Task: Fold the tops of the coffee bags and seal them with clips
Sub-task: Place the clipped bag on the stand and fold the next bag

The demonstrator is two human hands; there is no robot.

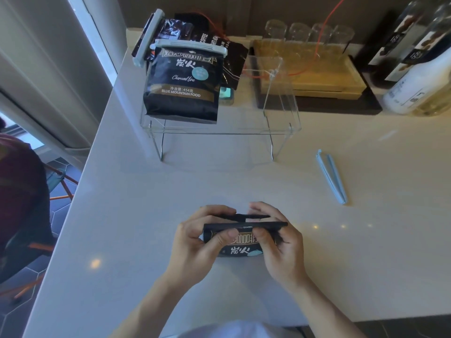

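A black coffee bag [240,242] stands on the white counter near the front edge, its top bent over into a flat fold. My left hand [195,242] pinches the left end of that fold, thumb in front. My right hand [278,242] pinches the right end the same way. A light blue clip [331,176] lies open on the counter to the right, apart from both hands. On a clear acrylic stand [219,132] at the back sits a second black coffee bag [183,86] sealed by a pale clip [190,46]. Another clipped bag [156,35] leans behind it.
A wooden tray [317,76] with upturned glasses stands at the back right, with bottles [412,69] beside it. A red cable [324,32] runs across the tray. The counter's left edge drops to the floor, where a seated person [19,198] is partly in view.
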